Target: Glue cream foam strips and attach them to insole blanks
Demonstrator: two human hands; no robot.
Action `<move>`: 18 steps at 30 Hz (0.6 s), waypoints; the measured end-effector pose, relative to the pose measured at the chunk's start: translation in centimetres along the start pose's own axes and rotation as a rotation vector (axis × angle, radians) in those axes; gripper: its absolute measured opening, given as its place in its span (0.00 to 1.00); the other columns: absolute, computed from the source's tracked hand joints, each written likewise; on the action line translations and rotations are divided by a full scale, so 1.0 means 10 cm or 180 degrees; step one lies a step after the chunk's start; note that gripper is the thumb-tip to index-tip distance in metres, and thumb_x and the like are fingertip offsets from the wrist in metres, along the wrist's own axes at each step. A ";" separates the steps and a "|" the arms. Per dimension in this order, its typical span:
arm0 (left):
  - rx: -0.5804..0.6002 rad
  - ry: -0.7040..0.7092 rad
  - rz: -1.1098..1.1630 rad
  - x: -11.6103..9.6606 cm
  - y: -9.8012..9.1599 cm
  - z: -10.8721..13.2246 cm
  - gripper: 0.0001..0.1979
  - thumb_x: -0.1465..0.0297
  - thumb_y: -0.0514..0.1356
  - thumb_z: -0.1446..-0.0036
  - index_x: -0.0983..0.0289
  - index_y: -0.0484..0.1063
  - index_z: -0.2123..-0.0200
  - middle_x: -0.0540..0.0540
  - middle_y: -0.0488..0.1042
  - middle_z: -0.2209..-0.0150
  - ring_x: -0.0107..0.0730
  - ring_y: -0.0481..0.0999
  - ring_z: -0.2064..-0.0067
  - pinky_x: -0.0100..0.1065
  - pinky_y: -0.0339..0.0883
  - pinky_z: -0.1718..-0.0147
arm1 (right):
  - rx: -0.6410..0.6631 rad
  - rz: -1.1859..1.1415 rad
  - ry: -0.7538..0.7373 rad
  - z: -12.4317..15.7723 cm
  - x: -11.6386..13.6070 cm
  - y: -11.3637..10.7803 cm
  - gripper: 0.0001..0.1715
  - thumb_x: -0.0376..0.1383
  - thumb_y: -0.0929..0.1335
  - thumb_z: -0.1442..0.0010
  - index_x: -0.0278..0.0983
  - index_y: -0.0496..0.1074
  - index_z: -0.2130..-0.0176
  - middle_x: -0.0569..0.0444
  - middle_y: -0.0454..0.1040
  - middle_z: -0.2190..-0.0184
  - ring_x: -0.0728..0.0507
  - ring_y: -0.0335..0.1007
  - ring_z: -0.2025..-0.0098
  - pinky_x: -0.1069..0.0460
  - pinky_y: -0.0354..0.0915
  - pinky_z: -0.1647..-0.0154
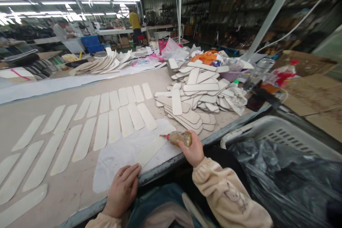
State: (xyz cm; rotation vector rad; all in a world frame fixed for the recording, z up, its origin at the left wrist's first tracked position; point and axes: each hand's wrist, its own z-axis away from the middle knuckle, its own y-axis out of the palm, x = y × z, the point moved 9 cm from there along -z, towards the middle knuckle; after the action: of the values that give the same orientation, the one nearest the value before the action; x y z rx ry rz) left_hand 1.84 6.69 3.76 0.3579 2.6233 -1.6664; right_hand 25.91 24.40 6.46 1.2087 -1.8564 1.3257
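Note:
My right hand [192, 149] is closed around a small squeeze bottle of glue [179, 137] with a red nozzle, its tip over a pale strip [149, 150] that lies on a white sheet [121, 153] near the table's front edge. My left hand [123, 189] rests flat, fingers stretched out, on the near corner of that sheet, holding nothing. Two rows of several white elongated strips [107, 121] lie spread across the table [37, 107] beyond the sheet.
A loose heap of white strips [195, 96] sits at the right of the table. A grey plastic basket [269, 128] lined with a black bag stands at my right. More stacked pieces [103, 63], bags and bottles lie further back. A person [135, 25] stands far off.

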 end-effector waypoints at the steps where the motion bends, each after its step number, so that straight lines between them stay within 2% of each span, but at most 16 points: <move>1: 0.0010 -0.0004 0.0000 0.00 0.00 0.00 0.17 0.75 0.55 0.44 0.61 0.68 0.50 0.55 0.73 0.52 0.37 0.70 0.54 0.41 0.67 0.52 | -0.0093 0.0076 -0.0001 -0.04 -0.02 -0.05 0.25 0.44 0.69 0.50 0.37 0.63 0.54 0.48 0.69 0.59 0.39 0.67 0.57 0.43 0.65 0.54; 7: -0.0162 -0.0001 0.0138 -0.02 -0.06 -0.04 0.13 0.74 0.56 0.44 0.63 0.69 0.55 0.56 0.74 0.55 0.36 0.70 0.55 0.41 0.67 0.54 | -0.0541 0.0375 -0.0041 -0.20 -0.17 -0.24 0.26 0.45 0.69 0.49 0.36 0.64 0.54 0.47 0.69 0.59 0.39 0.66 0.57 0.43 0.64 0.53; 12: -0.0120 0.0033 0.0120 -0.03 -0.05 -0.03 0.14 0.75 0.56 0.44 0.62 0.69 0.54 0.56 0.72 0.54 0.37 0.69 0.54 0.42 0.67 0.54 | -0.0579 0.0261 -0.0039 -0.19 -0.14 -0.29 0.27 0.46 0.70 0.50 0.36 0.64 0.54 0.48 0.69 0.59 0.38 0.66 0.56 0.42 0.64 0.53; 15: -0.0079 -0.0091 0.0195 -0.03 -0.06 -0.05 0.13 0.76 0.55 0.44 0.62 0.70 0.54 0.58 0.71 0.54 0.38 0.68 0.53 0.42 0.68 0.53 | -0.0240 -0.0184 0.0073 -0.07 -0.06 -0.19 0.27 0.46 0.70 0.50 0.37 0.64 0.54 0.49 0.70 0.60 0.40 0.68 0.59 0.44 0.66 0.56; 18: -0.0074 -0.0189 0.0336 -0.04 -0.09 -0.07 0.13 0.76 0.54 0.43 0.63 0.71 0.55 0.58 0.70 0.56 0.37 0.68 0.54 0.41 0.68 0.53 | 0.0404 -0.0587 0.0140 0.11 0.05 0.04 0.27 0.45 0.71 0.49 0.38 0.63 0.53 0.50 0.71 0.60 0.40 0.69 0.60 0.45 0.67 0.57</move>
State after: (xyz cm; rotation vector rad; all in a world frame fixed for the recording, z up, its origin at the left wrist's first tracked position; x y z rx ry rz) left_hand 2.17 6.87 4.87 0.4312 2.5319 -1.5883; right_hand 25.36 23.24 6.30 1.3686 -1.6082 1.3719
